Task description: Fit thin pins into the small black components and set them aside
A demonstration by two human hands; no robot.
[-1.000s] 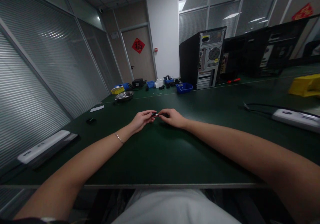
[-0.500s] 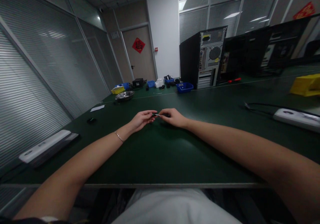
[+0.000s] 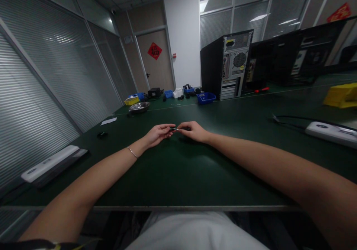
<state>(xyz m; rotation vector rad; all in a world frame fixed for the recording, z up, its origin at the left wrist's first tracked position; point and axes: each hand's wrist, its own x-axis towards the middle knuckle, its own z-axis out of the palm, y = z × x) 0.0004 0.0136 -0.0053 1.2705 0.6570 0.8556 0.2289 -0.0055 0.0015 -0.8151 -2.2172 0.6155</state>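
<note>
My left hand (image 3: pixel 157 135) is closed, its thumb and fingers pinching a small dark piece (image 3: pixel 171 129) too small to identify. Facing it, my right hand (image 3: pixel 195 132) grips a small screwdriver (image 3: pixel 176 129); its thin metal shaft points left and reaches the dark piece. My right fingers hide most of the screwdriver's dark handle. Both hands are close together, low over the middle of the green table (image 3: pixel 178 179).
White power strips lie at left (image 3: pixel 52 162) and right (image 3: pixel 330 133). A metal bowl (image 3: pixel 139 107), a blue bin (image 3: pixel 206 97) and a computer tower (image 3: pixel 227 66) stand at the back. A yellow bin (image 3: pixel 338 95) sits far right. A small black object (image 3: pixel 102 135) lies left.
Both hands keep nearly the same place and hold. Only slight finger movement shows around the screwdriver and the dark piece.
</note>
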